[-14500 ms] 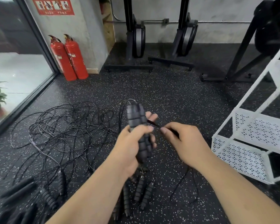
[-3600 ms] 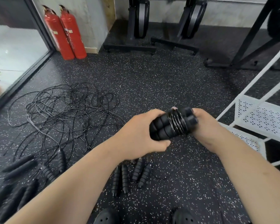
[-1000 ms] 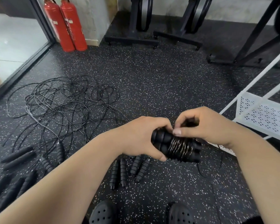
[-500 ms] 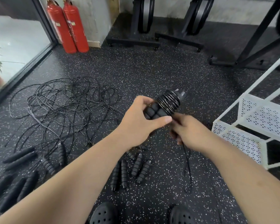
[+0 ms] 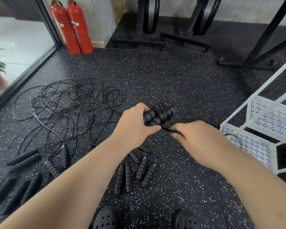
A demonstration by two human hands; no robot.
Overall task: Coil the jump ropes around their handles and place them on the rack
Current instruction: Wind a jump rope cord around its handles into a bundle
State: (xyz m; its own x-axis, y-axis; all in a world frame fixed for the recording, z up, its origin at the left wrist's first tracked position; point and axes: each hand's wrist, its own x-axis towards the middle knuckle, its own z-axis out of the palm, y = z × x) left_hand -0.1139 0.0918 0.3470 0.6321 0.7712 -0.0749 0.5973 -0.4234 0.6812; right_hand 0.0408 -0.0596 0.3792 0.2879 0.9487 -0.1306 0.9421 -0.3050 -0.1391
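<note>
Handles (image 5: 155,115) in left hand (image 5: 134,128) grip; rope tail (image 5: 169,130) in right hand (image 5: 198,136).

1 view, head-worn, wide-angle. Faces forward and steeply down along both forearms (image 5: 73,187). Holds left hand (image 5: 135,124) and right hand (image 5: 196,138) close, at frame centre. Cuts shoe toes (image 5: 108,219) at bottom edge, directly beneath. Reaches across speckled floor (image 5: 172,76) to wall base (image 5: 98,44) and fire extinguishers (image 5: 73,27) at top. Catches white rack (image 5: 271,119) at right edge, glass door (image 5: 20,40) at left.

left grip (image 5: 135,125) curled, right grip (image 5: 196,136) pinching (both forward)
</note>
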